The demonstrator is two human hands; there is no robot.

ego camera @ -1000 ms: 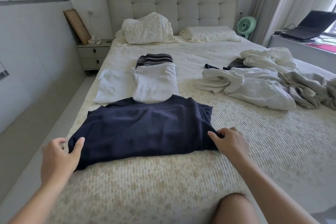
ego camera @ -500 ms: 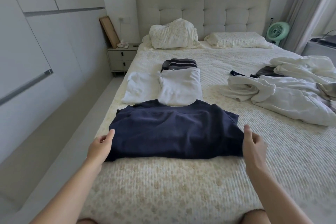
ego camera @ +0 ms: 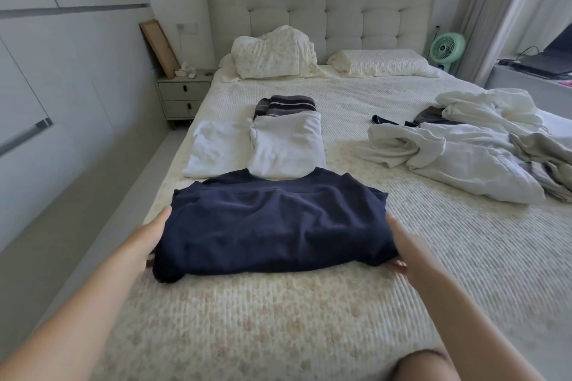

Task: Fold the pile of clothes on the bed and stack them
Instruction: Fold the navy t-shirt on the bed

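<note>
A folded navy shirt [ego camera: 272, 232] lies flat near the foot of the bed [ego camera: 278, 325]. The left hand [ego camera: 148, 241] and right hand [ego camera: 408, 254] flank it, fingers slipped under its two sides; they seem to hold its edges for a lift, though the cloth hides the fingertips. Beyond it, touching its far edge, sit folded pieces: a white top [ego camera: 216, 151], a second white one [ego camera: 288, 148] and a striped one [ego camera: 288, 103] behind. To the right, well apart, a loose pile [ego camera: 470, 145] of pale clothes waits unfolded. By this look, four items are folded, none stacked, and much remains.
</note>
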